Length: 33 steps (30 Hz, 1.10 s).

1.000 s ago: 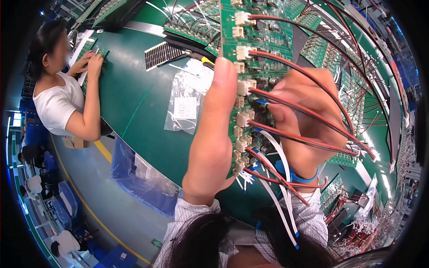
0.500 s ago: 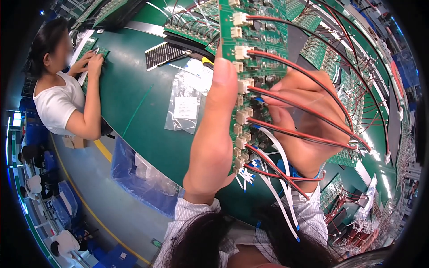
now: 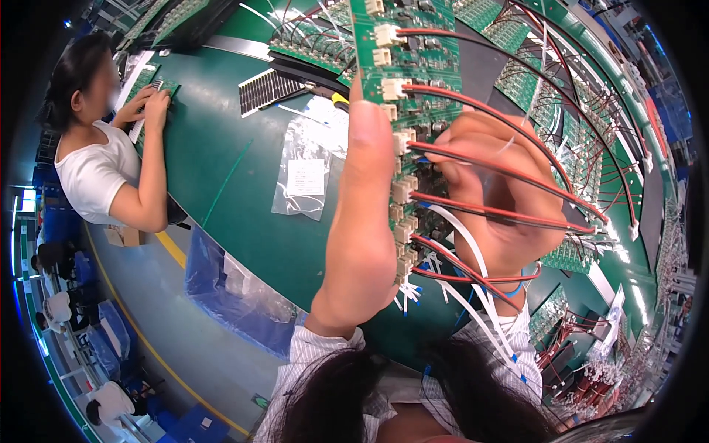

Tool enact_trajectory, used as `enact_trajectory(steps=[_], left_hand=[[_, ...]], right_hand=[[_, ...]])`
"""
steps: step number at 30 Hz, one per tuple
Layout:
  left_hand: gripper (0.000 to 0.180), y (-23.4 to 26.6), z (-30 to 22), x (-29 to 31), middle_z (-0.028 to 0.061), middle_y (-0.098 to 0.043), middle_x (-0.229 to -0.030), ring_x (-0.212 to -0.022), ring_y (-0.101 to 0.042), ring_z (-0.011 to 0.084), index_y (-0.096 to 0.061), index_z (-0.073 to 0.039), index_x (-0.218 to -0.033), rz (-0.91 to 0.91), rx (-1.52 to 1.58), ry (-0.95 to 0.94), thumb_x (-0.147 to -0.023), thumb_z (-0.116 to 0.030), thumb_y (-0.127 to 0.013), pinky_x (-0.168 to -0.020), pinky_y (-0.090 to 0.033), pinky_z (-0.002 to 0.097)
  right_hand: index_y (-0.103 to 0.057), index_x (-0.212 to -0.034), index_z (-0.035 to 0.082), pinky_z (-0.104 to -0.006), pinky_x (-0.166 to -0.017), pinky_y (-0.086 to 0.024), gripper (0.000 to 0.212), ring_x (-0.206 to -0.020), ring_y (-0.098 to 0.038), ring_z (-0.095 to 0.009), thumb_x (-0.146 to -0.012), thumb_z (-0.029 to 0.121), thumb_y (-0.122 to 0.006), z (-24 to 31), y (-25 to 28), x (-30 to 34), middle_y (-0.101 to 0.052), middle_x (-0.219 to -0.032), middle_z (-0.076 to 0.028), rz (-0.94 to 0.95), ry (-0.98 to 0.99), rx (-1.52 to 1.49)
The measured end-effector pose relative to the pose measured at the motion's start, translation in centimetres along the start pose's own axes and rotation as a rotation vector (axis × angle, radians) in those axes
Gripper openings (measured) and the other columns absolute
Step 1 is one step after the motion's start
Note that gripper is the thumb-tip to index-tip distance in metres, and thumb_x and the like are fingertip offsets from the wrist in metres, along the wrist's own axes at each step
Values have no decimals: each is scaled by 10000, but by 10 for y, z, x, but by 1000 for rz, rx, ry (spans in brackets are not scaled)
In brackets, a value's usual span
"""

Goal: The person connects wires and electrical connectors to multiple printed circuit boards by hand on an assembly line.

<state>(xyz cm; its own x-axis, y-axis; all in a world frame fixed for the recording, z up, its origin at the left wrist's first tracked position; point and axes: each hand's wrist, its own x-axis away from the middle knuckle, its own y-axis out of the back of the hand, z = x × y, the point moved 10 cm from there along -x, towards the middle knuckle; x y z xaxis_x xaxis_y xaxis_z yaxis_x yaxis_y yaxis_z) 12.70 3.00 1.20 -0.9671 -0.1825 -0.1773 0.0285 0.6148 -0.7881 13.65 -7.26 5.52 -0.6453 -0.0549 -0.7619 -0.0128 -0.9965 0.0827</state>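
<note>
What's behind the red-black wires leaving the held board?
Mostly the right hand, with more green boards beyond. The red-black wires hide strips of the hand; whether it grips anything at the held board is unclear.

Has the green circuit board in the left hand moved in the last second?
Yes, slightly: against the striped sheet lying on the table, the upper part of the circuit board has tipped left, while its lower end has edged right.

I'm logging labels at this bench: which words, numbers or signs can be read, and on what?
None is legible.
White rectangular paper label on the clear plastic bag: printed lines, too small and blurred.
Long green circuit board in the left hand: any markings too small.
</note>
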Motion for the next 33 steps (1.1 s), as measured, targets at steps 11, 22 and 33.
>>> enact_trajectory(steps=[11,22,33], left_hand=[[406,-4,-21,2,164,-468,-1210,-1056,-502,205,-332,83,-1249,-14,-416,-263,-970,-209,-288,-896,-412,316],[485,3,2,0,89,-470,-1131,-1009,-453,143,-232,-20,-1323,-77,-232,65,-963,-345,-231,-913,-317,265],[460,8,-6,2,139,-524,-1123,-1008,-518,204,-418,58,-1176,-18,2,-76,-952,-331,-318,-894,-387,319]], right_hand=[[-589,-818,-46,-347,-734,-467,108,-742,-587,-213,-720,-92,-581,11,-3,3,-606,-751,-136,18,135,146],[-584,-824,-27,-313,-689,-465,108,-732,-587,-217,-726,-56,-619,14,-8,5,-619,-761,-144,63,160,130],[-576,-848,-27,-313,-719,-468,117,-776,-588,-216,-746,-43,-630,15,-9,6,-611,-826,-159,92,117,111]])
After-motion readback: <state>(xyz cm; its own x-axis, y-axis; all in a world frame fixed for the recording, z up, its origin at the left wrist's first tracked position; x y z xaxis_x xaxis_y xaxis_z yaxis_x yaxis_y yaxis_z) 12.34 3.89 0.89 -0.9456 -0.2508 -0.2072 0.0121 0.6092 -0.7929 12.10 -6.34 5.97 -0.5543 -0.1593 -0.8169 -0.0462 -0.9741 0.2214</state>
